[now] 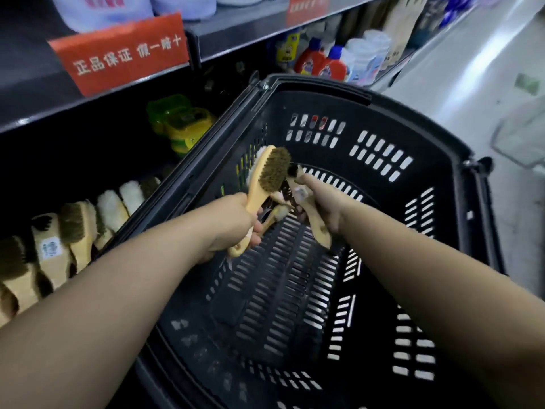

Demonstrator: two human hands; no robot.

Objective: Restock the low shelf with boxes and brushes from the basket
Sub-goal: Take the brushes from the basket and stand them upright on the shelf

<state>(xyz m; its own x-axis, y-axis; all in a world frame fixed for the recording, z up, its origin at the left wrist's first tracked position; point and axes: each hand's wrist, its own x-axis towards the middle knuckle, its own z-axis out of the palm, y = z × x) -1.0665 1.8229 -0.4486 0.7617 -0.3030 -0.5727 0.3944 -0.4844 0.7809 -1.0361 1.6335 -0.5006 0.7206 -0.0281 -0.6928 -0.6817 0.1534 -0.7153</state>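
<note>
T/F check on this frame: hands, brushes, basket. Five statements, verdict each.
1. The left hand grips a brown-bristled brush. True.
2. The right hand holds nothing. False: its fingers are curled round a wooden-handled brush.
3. The basket is red. False: it is black.
4. A row of brushes stands to the left of the basket. True.
5. Boxes fill the basket. False: no boxes show in it, and its slotted floor is mostly bare.
</note>
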